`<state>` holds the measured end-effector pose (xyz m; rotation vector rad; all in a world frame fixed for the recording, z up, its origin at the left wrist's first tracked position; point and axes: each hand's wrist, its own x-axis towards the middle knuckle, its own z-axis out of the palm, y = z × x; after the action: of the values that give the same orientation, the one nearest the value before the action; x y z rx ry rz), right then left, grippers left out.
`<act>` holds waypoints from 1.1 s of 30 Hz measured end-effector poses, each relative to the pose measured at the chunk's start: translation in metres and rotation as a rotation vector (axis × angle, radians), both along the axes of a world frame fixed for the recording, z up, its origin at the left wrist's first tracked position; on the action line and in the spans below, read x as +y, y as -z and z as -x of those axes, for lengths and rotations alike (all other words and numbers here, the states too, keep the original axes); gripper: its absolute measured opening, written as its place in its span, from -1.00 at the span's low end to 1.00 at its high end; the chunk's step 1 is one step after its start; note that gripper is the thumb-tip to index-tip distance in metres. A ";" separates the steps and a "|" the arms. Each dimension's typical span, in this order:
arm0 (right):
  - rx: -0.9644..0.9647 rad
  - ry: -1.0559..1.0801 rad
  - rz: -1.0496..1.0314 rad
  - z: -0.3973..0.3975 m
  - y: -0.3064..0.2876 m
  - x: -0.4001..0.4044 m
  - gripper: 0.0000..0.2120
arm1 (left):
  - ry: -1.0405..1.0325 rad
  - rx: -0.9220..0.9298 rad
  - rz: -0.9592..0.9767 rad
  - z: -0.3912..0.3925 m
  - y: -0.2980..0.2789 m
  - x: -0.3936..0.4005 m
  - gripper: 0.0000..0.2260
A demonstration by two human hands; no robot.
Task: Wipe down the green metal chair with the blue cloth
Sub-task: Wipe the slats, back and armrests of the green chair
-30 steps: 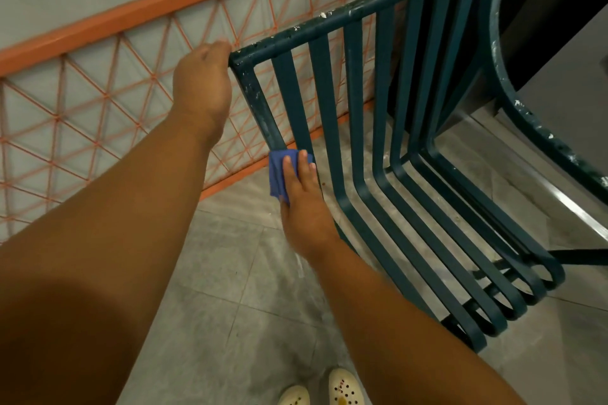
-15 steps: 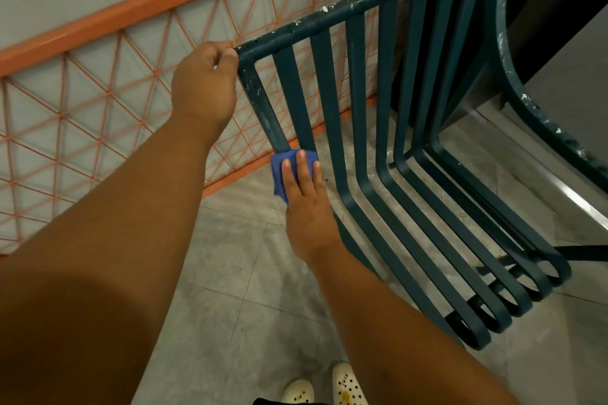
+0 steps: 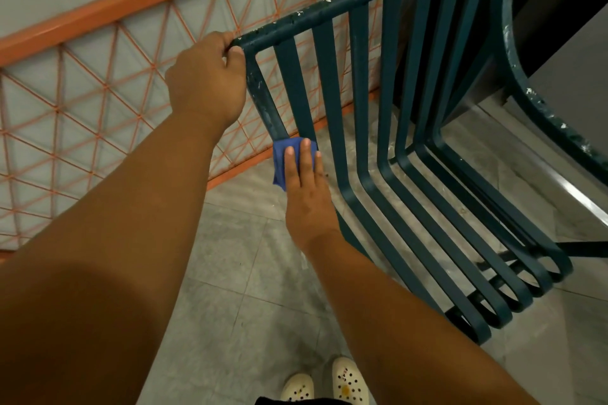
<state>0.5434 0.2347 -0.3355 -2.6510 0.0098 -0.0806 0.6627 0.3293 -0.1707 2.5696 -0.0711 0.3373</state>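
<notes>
The green metal chair (image 3: 358, 99) fills the right of the head view, its slatted back towards me and its seat slats curving away to the right. White paint specks dot its top rail. My left hand (image 3: 207, 82) grips the top-left corner of the backrest. My right hand (image 3: 304, 187) presses the folded blue cloth (image 3: 281, 158) with straight fingers against the lower part of the two leftmost bars. Most of the cloth lies hidden under my fingers.
An orange lattice railing (image 3: 98, 82) runs along the wall on the left, close behind the chair. A curved green armrest (image 3: 539, 108) arcs at the right before a dark wall. Grey floor tiles (image 3: 237, 273) lie below, with my white shoes (image 3: 329, 385) at the bottom.
My right hand with the cloth has slid slightly along the leftmost bars. My left hand keeps its hold on the corner; the view has shifted a little.
</notes>
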 end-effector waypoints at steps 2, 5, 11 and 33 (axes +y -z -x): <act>0.058 0.040 -0.050 0.007 0.006 -0.006 -0.14 | 0.006 0.011 -0.003 0.002 0.000 0.000 -0.66; 0.134 0.190 -0.216 -0.007 -0.001 -0.011 -0.28 | 0.012 0.017 -0.006 0.001 0.000 0.000 -0.65; -0.018 0.149 -0.378 -0.045 -0.028 -0.003 -0.37 | 0.015 0.003 -0.019 0.006 0.003 -0.003 -0.66; 0.351 0.170 -0.187 -0.023 -0.023 -0.025 -0.49 | 0.032 -0.006 -0.161 0.009 0.001 -0.009 -0.70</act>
<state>0.5664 0.2099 -0.3123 -2.4392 0.3415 0.3149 0.6535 0.3204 -0.1722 2.7239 -0.1464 0.3399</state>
